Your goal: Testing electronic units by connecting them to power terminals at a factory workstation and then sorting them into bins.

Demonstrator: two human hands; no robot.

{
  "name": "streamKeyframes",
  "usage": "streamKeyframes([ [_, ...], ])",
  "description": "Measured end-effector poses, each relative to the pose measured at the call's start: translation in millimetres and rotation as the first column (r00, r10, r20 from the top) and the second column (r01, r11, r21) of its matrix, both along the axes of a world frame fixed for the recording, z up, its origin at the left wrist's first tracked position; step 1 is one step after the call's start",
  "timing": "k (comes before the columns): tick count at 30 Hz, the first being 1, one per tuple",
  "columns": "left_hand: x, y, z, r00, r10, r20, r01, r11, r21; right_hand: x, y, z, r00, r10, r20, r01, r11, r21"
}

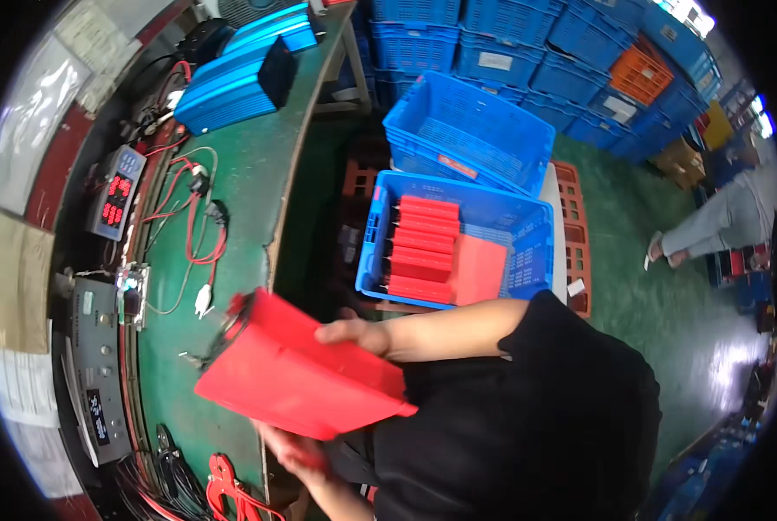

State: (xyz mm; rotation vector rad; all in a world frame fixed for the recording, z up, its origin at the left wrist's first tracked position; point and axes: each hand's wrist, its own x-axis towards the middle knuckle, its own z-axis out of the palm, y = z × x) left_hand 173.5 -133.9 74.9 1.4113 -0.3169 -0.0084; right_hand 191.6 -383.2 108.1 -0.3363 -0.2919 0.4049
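A red metal-cased electrical box (306,373), probably a power inverter, is held tilted over the bench's front edge. Its dark end, with metal terminals, points to the upper left. My right hand (358,334) grips its upper side, thumb on top of the case. From below, my left hand (293,451) supports the lower side; some of its fingers are hidden beneath the case. Motion slightly blurs both the box and the hands. Several similar red boxes (425,239) stand in a row in a blue plastic crate (527,252), with another lying flat beside them.
The green workbench (258,191) carries blue finned boxes (232,87), tangled cables (201,208), a red-digit meter (116,195), a grey instrument (102,365) and red clamps (223,482). Another blue crate (466,122) sits behind the first. Stacked crates (501,56) line the back; a person (736,208) is at right.
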Motion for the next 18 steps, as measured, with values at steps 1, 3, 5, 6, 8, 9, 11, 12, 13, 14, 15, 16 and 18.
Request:
streamKeyframes([
  [1, -2.8, -15.9, -5.7, 0.894, -0.076, -0.442, -0.018, 0.979, -0.203, -20.7, -12.4, -12.8, 0.962, 0.001, -0.273, -0.007, 1.0, -0.021],
  [3, -9.2, -58.9, -22.5, 0.818, -0.136, -0.559, 0.019, 0.978, -0.209, -52.4, -44.8, -33.0, 0.888, -0.103, -0.449, 0.039, 0.988, -0.149],
  [5, -15.6, -107.4, -36.1, 0.685, -0.156, -0.712, 0.062, 0.986, -0.156, -83.8, -77.9, -45.8, 0.847, -0.37, -0.381, 0.211, 0.893, -0.398],
  [6, -17.8, -132.7, -41.8, 0.607, -0.214, -0.765, 0.116, 0.977, -0.181, -100.4, -98.8, -50.7, 0.847, -0.453, -0.28, 0.288, 0.832, -0.475],
  [8, -23.8, -171.0, -45.1, 0.646, -0.341, -0.683, 0.396, 0.915, -0.082, -130.8, -140.6, -59.8, 0.802, -0.574, -0.166, 0.342, 0.669, -0.66],
  [9, -23.2, -183.3, -44.4, 0.652, -0.463, -0.601, 0.551, 0.834, -0.046, -146.0, -161.5, -64.9, 0.791, -0.609, -0.048, 0.387, 0.56, -0.732],
  [11, -13.8, -195.3, -44.9, 0.671, -0.498, -0.549, 0.6, 0.8, 0.007, -166.6, -198.3, -82.8, 0.734, -0.637, -0.236, 0.25, 0.577, -0.777],
  [12, -4.8, -192.9, -46.7, 0.684, -0.565, -0.461, 0.658, 0.751, 0.056, -177.9, -214.2, -94.1, 0.707, -0.674, -0.214, 0.243, 0.516, -0.821],
  [13, 6.7, -188.5, -51.7, 0.684, -0.649, -0.334, 0.707, 0.702, 0.085, -186.8, -232.2, -106.6, 0.687, -0.703, -0.184, 0.233, 0.453, -0.86],
  [14, 15.7, -173.9, -57.6, 0.741, -0.597, -0.309, 0.651, 0.752, 0.108, -193.8, -249.0, -121.4, 0.665, -0.74, -0.102, 0.207, 0.313, -0.927],
  [15, 22.9, -150.6, -64.6, 0.793, -0.521, -0.314, 0.58, 0.804, 0.13, -199.4, -265.7, -137.9, 0.666, -0.746, -0.016, 0.179, 0.181, -0.967],
  [16, 29.8, -124.2, -74.4, 0.822, -0.435, -0.368, 0.503, 0.857, 0.109, -202.9, -281.5, -156.1, 0.646, -0.763, 0.026, 0.088, 0.041, -0.995],
  [18, 38.9, -54.7, -96.4, 0.681, -0.353, -0.642, 0.226, 0.935, -0.275, -208.9, -309.0, -194.4, 0.706, -0.698, 0.125, 0.005, -0.171, -0.985],
])
